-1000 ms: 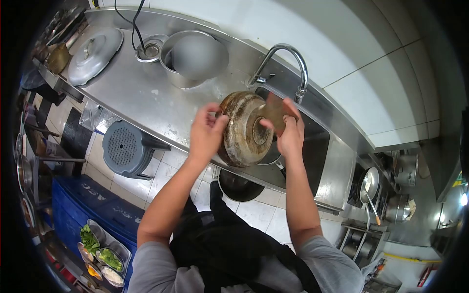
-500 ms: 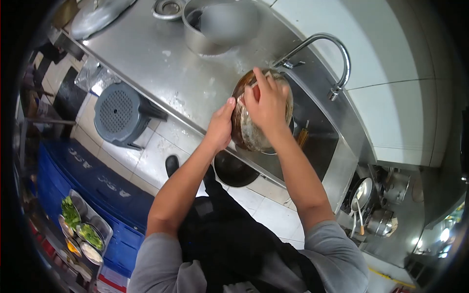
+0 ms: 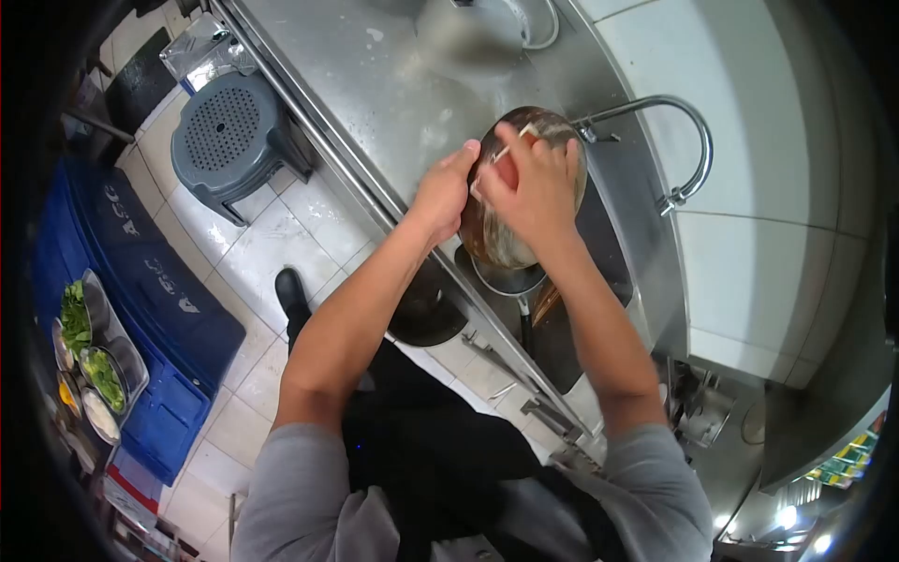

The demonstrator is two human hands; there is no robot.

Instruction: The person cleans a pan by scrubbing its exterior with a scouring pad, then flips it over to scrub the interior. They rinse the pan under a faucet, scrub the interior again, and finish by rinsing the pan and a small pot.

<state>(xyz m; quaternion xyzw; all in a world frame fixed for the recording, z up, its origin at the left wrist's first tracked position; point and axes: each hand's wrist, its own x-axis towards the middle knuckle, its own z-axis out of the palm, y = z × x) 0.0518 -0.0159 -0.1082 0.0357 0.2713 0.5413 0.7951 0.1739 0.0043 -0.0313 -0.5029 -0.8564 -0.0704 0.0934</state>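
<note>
A round metal lid or bowl (image 3: 506, 234), brownish and streaked with whitish suds, is tilted over the sink's edge. My left hand (image 3: 445, 197) grips its left rim, thumb on top. My right hand (image 3: 538, 183) is closed around a reddish pad (image 3: 507, 170) pressed against its surface. Beneath it, a pan with a dark handle (image 3: 526, 323) lies in the sink (image 3: 557, 361), beside some thin brown sticks (image 3: 548, 304). The lower side of the held piece is partly hidden by my right forearm.
A curved faucet (image 3: 698, 140) rises behind the sink. A large pot (image 3: 468, 42), partly blurred, stands on the steel counter (image 3: 375, 84). A grey stool (image 3: 225, 131) stands on the floor at left, near a blue chest (image 3: 169, 412) and food containers (image 3: 117, 347). A dark wok (image 3: 426, 314) is below the counter.
The view has turned and shifted, so the pot and faucet appear farther right. My right hand remains on the round piece with the pad; more of the pan in the sink shows.
</note>
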